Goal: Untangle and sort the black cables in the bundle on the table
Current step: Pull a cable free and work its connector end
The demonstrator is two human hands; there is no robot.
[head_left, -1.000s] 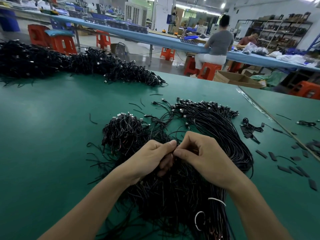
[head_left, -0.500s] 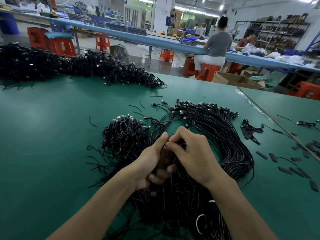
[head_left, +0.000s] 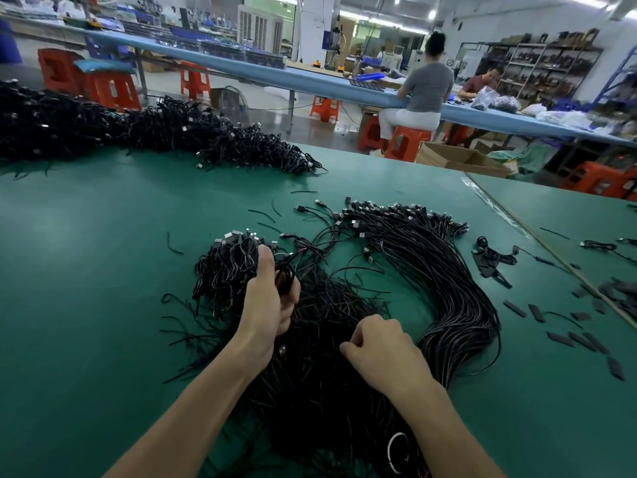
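Note:
A big bundle of black cables (head_left: pixel 431 281) lies on the green table (head_left: pixel 86 270), its plug ends fanned toward the far side. A smaller coiled clump of cables (head_left: pixel 227 263) sits to its left. My left hand (head_left: pixel 272 298) grips a few black cables beside that clump, thumb up. My right hand (head_left: pixel 379 353) rests over the tangled loose cable ends (head_left: pixel 320 391) nearer me, its fingers curled down into the strands; whether they pinch one is hidden.
A long heap of black cables (head_left: pixel 155 132) runs along the table's far left. Small black sleeve pieces (head_left: pixel 565 336) and a cable scrap (head_left: pixel 493 257) lie at the right, past a seam (head_left: pixel 551 250) between tables. People sit at a far bench (head_left: pixel 427 88).
My hands, joined over the bundle's middle before, have parted. The left hand moved up and left with cables in it; the right hand dropped nearer me onto the loose ends.

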